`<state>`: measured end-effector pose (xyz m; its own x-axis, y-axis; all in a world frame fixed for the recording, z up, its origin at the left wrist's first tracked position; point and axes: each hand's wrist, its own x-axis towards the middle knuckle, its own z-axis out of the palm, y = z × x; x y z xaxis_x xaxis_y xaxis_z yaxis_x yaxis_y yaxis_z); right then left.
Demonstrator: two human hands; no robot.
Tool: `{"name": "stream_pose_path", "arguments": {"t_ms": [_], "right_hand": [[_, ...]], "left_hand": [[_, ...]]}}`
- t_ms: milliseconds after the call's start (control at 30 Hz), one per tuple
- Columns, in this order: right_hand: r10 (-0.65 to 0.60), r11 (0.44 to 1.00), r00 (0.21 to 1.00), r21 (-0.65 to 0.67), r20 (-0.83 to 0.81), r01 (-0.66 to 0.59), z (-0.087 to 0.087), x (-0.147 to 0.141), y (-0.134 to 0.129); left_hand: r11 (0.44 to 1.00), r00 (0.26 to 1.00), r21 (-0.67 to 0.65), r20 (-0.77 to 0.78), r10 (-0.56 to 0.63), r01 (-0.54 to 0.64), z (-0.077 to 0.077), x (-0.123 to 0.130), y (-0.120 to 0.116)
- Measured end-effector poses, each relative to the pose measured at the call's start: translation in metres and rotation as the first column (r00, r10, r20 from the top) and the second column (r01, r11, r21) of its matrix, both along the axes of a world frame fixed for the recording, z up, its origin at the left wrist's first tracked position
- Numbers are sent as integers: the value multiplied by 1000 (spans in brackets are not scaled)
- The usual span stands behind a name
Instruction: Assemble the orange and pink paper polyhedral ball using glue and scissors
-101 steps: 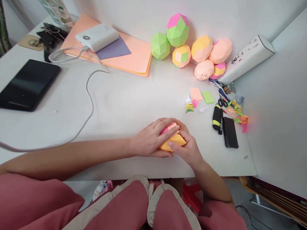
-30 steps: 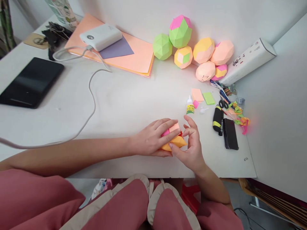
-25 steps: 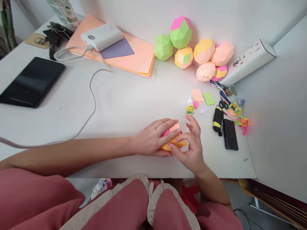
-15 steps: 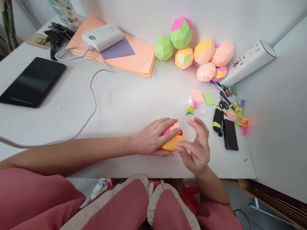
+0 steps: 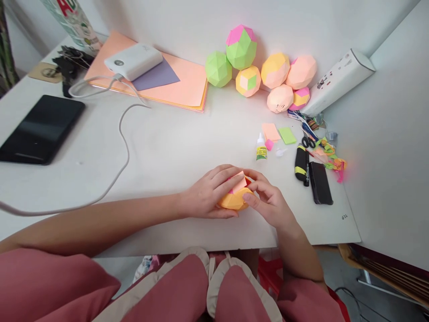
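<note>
Between my hands, near the table's front edge, is a faceted paper ball [image 5: 234, 200] in orange, peach and pink, with a reddish opening on its right side. My left hand [image 5: 212, 191] wraps over it from the left, fingers across the top and thumb underneath. My right hand [image 5: 268, 199] grips its right side, the thumb on the orange face and the fingers at the opening. Just beyond them stands a small glue bottle [image 5: 261, 150] with a white nozzle. Beside the bottle lie a pink paper piece [image 5: 269, 144], peach paper squares [image 5: 271, 132] and green paper squares [image 5: 287, 135].
Finished paper balls [image 5: 241, 51] are grouped against the wall. On the right lie scissors [image 5: 308, 142], a yellow-black cutter [image 5: 300, 165], a dark phone [image 5: 321, 182] and paper scraps [image 5: 335, 161]. A power bank [image 5: 134, 60] with its cable and a black tablet [image 5: 42, 127] are on the left.
My right hand has come in from a raised, partly spread pose and closed onto the ball's right side. My left hand has stayed on the ball. The view has shifted slightly.
</note>
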<state>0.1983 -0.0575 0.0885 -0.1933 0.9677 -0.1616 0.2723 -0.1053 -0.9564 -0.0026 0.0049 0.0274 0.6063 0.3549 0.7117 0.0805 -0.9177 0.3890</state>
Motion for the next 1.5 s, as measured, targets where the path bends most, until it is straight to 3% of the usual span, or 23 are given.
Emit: {"name": "stream_pose_path", "arguments": {"t_ms": [700, 1000, 1367, 1500], "right_hand": [[-62, 996, 997, -60, -54, 59, -2, -8, 2], [-148, 986, 963, -107, -226, 126, -13, -15, 2], [-132, 985, 968, -133, -212, 106, -9, -16, 4], [-135, 985, 975, -127, -176, 114, -7, -16, 3]], "left_hand": [[990, 999, 139, -34, 6, -1, -5, -2, 3], [997, 1000, 71, -25, 1, 0, -7, -2, 1], [994, 996, -64, 14, -91, 92, -9, -1, 3], [996, 997, -47, 12, -78, 78, -10, -1, 2]]}}
